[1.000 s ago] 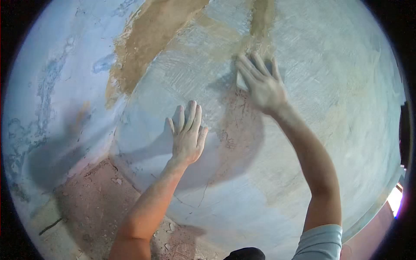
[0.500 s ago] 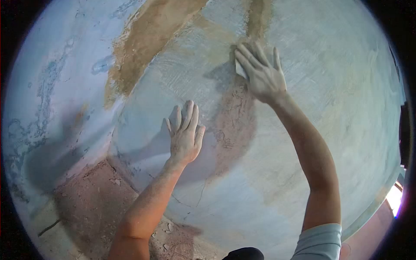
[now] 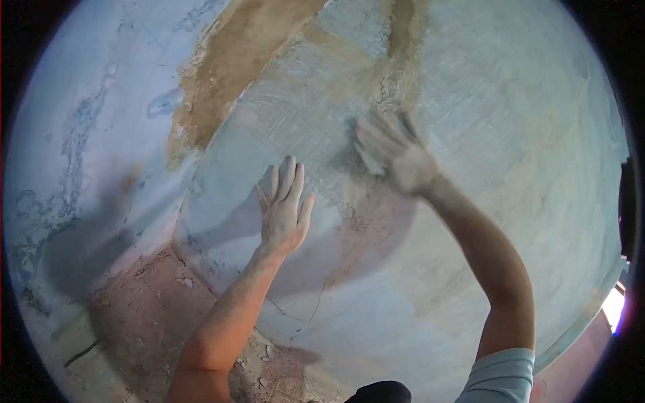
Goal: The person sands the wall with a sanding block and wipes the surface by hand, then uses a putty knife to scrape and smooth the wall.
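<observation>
Dusty with pale powder, my left hand (image 3: 282, 208) rests against the plastered wall (image 3: 470, 282), fingers stretched out and nothing held. Higher up and to its right, my right hand (image 3: 403, 158) is blurred by motion. Under its palm and fingers it presses a pale, flat piece of sandpaper (image 3: 371, 161) against the wall, with only an edge showing. A rough brownish strip (image 3: 403, 33) runs up the wall above this hand, and a patch of crumbly plaster (image 3: 359, 228) lies below it.
A wide brown plaster band (image 3: 248, 60) follows the corner to the adjoining wall (image 3: 80, 134), which has blue-grey stains. Debris and flakes lie on the reddish floor (image 3: 148, 316) at lower left. A thin crack (image 3: 317, 302) marks the lower wall. Bright light (image 3: 613, 307) enters at far right.
My right hand has slid down the wall with the sandpaper, uncovering the lower end of the brown strip. My left hand stays nearly where it was.
</observation>
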